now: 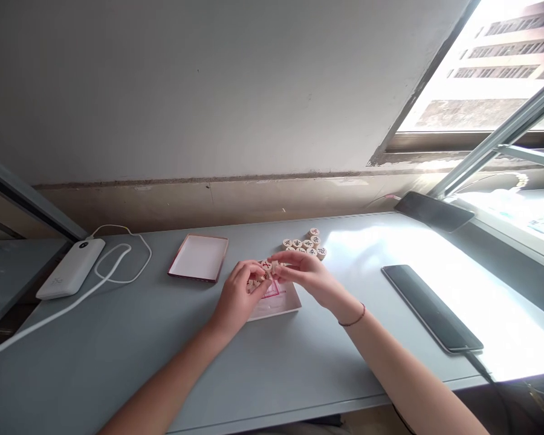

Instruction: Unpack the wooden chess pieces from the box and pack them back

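Note:
Below me lies a shallow open box (278, 305) with a pink-lined print on its floor and round wooden Chinese chess pieces (266, 265) at its back left. My left hand (242, 290) reaches over the box's left side, thumb and fingertips closed around a piece there; its fingers partly hide the neighbouring pieces. From the right comes my right hand (306, 273), pinching a pale piece (275, 266) edge-on between thumb and fingers above the box. Just behind the box, several more Chinese chess pieces (307, 243) with dark characters stand grouped on the grey table (199, 368).
An empty box lid (198, 258) lies to the left. Farther left is a white power bank (71, 269) with a looping white cable (113, 266). A phone (430, 308) with a cable lies at right; another dark phone (434, 210) leans by the metal frame. A wall (199, 109) closes the back.

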Motion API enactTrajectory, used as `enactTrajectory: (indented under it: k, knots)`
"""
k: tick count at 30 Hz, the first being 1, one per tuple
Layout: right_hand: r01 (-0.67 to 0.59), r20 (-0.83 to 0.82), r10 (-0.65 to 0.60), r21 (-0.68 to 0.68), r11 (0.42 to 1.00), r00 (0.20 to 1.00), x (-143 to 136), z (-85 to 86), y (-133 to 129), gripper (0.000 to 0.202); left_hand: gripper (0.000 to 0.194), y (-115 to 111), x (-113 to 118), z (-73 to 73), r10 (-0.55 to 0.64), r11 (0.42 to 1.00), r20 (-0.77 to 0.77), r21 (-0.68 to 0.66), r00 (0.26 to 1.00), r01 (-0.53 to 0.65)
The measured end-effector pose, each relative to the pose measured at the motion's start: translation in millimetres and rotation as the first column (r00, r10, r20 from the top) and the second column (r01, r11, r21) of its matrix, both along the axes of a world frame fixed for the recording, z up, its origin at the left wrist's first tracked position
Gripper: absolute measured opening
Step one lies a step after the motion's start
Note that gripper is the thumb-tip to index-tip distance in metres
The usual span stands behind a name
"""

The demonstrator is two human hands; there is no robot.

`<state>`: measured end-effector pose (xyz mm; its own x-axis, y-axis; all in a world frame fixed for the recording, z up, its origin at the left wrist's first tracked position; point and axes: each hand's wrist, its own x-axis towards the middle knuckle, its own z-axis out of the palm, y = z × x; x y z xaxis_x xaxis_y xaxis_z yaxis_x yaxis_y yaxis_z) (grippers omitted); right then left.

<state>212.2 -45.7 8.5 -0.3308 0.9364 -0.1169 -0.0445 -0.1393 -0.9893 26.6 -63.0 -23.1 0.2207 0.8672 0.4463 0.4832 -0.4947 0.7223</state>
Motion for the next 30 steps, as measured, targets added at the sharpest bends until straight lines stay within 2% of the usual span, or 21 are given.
enactTrajectory:
  k: [2, 4, 7, 10, 12, 14, 16, 19, 23, 25, 30]
  knots:
    - [0.103, 0.028, -0.103, 0.005, 0.995, 0.994, 7.2, 0.6, 3.0, 0.041, 0.008, 2.4, 2.4, -2.6, -0.017, 0.999, -0.056, 0.041, 0.998, 0.019]
    - [0.151, 0.064, -0.152, 0.026, 0.988, 0.986, 13.3, 0.4, 4.8, 0.041, 0.011, 4.8, 6.1, -6.5, -0.049, 0.989, -0.177, 0.131, 0.983, 0.073]
    - [0.122, 0.170, -0.136, 0.091, 0.988, 0.976, 17.9, -1.4, 5.3, 0.037, 0.013, 7.8, 11.2, -12.1, -0.033, 0.963, -0.392, 0.232, 0.919, 0.134]
    - [0.024, 0.359, -0.117, 0.252, 0.967, 0.926, 16.1, -3.6, 2.3, 0.029, 0.013, 9.7, 10.9, -13.4, 0.037, 0.962, -0.471, 0.257, 0.881, 0.097]
    - [-0.052, 0.524, -0.159, 0.365, 0.930, 0.836, 12.1, -4.3, -1.8, 0.022, 0.016, 10.9, 6.7, -11.6, 0.059, 0.965, -0.457, 0.253, 0.887, 0.066]
    - [-0.134, 0.673, -0.206, 0.417, 0.899, 0.710, 6.8, -4.2, -6.6, 0.016, 0.016, 12.0, 0.0, -9.3, 0.051, 0.973, -0.426, 0.224, 0.904, 0.051]
    - [-0.217, 0.768, -0.212, 0.415, 0.883, 0.604, 1.8, -4.0, -11.2, 0.011, 0.015, 12.9, -7.3, -8.8, 0.033, 0.983, -0.394, 0.180, 0.918, 0.042]
    - [-0.349, 0.845, -0.182, 0.391, 0.852, 0.503, -2.7, -4.8, -15.3, 0.010, 0.027, 14.0, -15.7, -13.4, 0.018, 0.995, -0.363, 0.094, 0.932, 0.017]
    - [-0.441, 0.913, -0.188, 0.346, 0.828, 0.362, -3.3, -7.2, -15.5, 0.020, 0.032, 16.5, -19.3, -24.1, -0.014, 0.998, -0.326, -0.060, 0.945, -0.006]
    - [-0.447, 0.928, -0.188, 0.324, 0.834, 0.323, -3.9, -8.7, -14.5, 0.023, 0.028, 18.5, -19.1, -28.2, -0.028, 0.995, -0.297, -0.104, 0.954, -0.003]
    - [-0.433, 0.930, -0.220, 0.335, 0.837, 0.294, -8.6, -14.6, -12.1, 0.020, 0.029, 22.6, -18.6, -34.7, -0.021, 0.993, -0.238, -0.115, 0.971, -0.006]
